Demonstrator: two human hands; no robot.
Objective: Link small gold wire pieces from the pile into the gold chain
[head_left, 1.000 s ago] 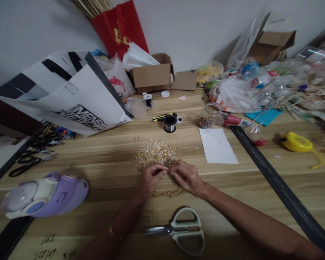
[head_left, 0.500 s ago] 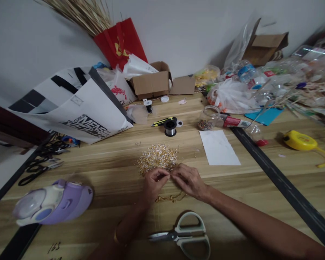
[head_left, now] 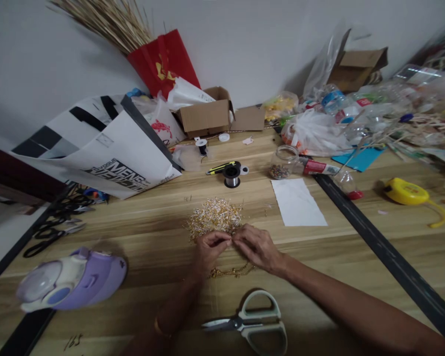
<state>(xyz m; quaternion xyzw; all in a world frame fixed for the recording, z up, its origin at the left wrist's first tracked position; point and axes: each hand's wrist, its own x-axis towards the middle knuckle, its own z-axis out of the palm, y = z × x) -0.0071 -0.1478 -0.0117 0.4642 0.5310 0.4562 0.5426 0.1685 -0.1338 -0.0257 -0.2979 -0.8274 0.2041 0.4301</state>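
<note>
Fingertip to fingertip, my left hand (head_left: 210, 248) and my right hand (head_left: 257, 247) meet just in front of a pile of small gold and clear beads or wire bits (head_left: 214, 216). Each hand is closed in a pinch; what lies between the fingertips is too small to make out. Below the hands a gold beaded chain (head_left: 228, 272) lies on the wooden table, partly hidden by my left wrist. Nearer to me are scissors with pale handles (head_left: 261, 324), blades slightly apart and pointing left. Past the pile stands a black spool of silvery wire (head_left: 232, 176).
A purple and white bottle (head_left: 91, 279) lies at the left, near several dark scissors (head_left: 54, 228). White paper (head_left: 298, 202), a jar of beads (head_left: 282, 165) and a yellow tape measure (head_left: 408, 192) lie to the right. Bags and a cardboard box (head_left: 205, 116) line the wall.
The view has shifted slightly. Both hands stay pinched together at nearly the same place before the pile; nothing else has visibly moved.
</note>
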